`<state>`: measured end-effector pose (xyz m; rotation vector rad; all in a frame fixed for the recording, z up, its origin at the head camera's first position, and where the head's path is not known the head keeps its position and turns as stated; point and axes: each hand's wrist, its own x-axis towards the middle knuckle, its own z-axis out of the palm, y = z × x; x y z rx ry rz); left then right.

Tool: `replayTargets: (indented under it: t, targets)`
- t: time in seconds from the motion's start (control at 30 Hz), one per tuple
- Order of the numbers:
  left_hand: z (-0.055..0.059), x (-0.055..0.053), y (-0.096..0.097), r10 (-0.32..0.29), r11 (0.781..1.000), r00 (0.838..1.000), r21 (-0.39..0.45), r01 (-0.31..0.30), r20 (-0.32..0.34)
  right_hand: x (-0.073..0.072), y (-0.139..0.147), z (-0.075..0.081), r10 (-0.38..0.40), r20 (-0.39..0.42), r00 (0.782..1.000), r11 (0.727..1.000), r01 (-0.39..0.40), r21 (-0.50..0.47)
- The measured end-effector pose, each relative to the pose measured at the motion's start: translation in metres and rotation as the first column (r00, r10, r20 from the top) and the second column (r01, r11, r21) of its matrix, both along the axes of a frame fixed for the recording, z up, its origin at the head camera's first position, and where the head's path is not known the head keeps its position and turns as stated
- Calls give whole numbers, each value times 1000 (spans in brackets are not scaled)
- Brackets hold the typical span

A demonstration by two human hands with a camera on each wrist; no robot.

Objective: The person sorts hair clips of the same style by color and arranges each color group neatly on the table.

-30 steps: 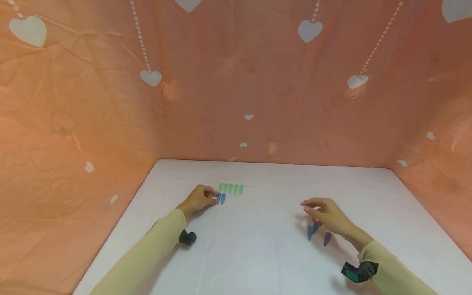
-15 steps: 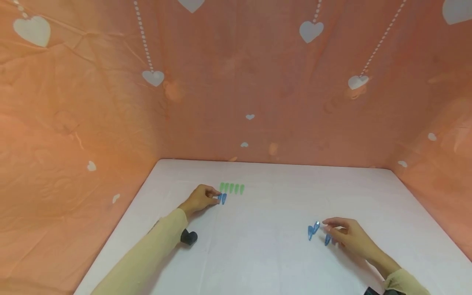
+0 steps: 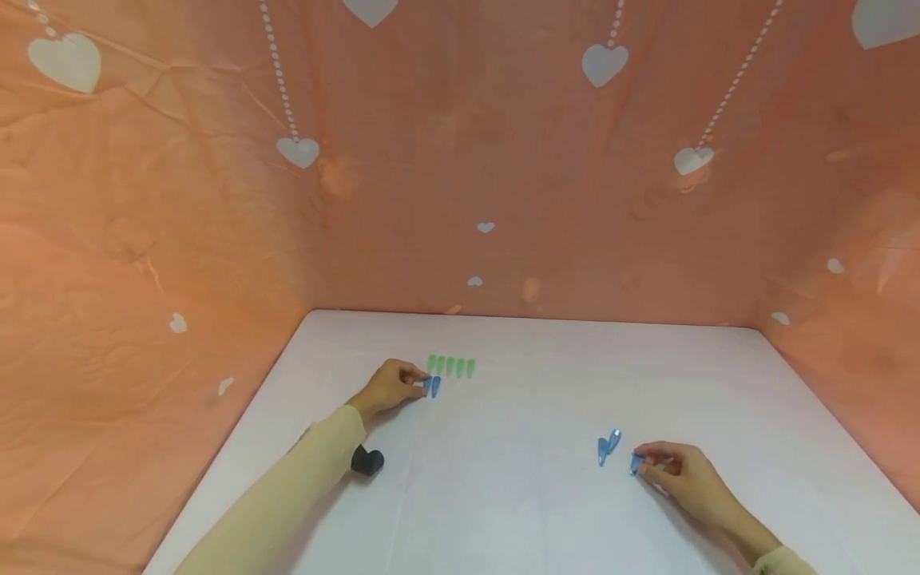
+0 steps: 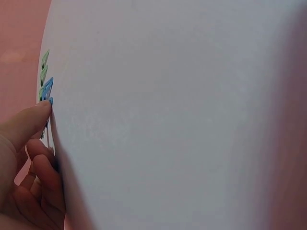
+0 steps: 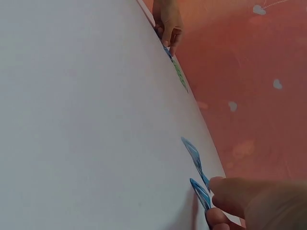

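My left hand [image 3: 388, 387] pinches a blue snap hair clip [image 3: 427, 386] at the table's far left. Just right of it lies another blue hair clip [image 3: 436, 386]. Behind these, several green hair clips [image 3: 450, 366] form a neat row. In the left wrist view, the thumb partly covers the held clip, and a blue clip [image 4: 47, 88] shows beyond it. On the right side, my right hand [image 3: 683, 479] holds one blue hair clip [image 3: 636, 463] between thumb and fingertips, close to the tabletop. Two more blue clips [image 3: 602, 452] lie touching or nearly touching, just left of that hand.
The white table [image 3: 489, 495] ends at a back edge against an orange cloth [image 3: 546, 184] with pale hearts, which also rises along both sides. A black wrist device [image 3: 368, 461] sits under the left sleeve [image 3: 287, 487].
My right hand has moved right and toward the table's front, down to the rightmost blue clip, and now pinches it. The left hand has stayed in place on its clip.
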<state>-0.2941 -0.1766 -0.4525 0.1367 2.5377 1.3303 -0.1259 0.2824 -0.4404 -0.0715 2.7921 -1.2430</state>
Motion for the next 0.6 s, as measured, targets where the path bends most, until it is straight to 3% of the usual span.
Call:
replayTargets:
  t: [0.33, 0.6]
  targets:
    - [3, 2, 2, -1, 1000, 1000, 4, 1, 2, -2, -11, 9, -18, -33, 999, 983, 24, 183]
    - [3, 2, 2, 15, 1000, 999, 19, -15, 33, -6, -15, 13, -38, 30, 999, 991, 34, 131]
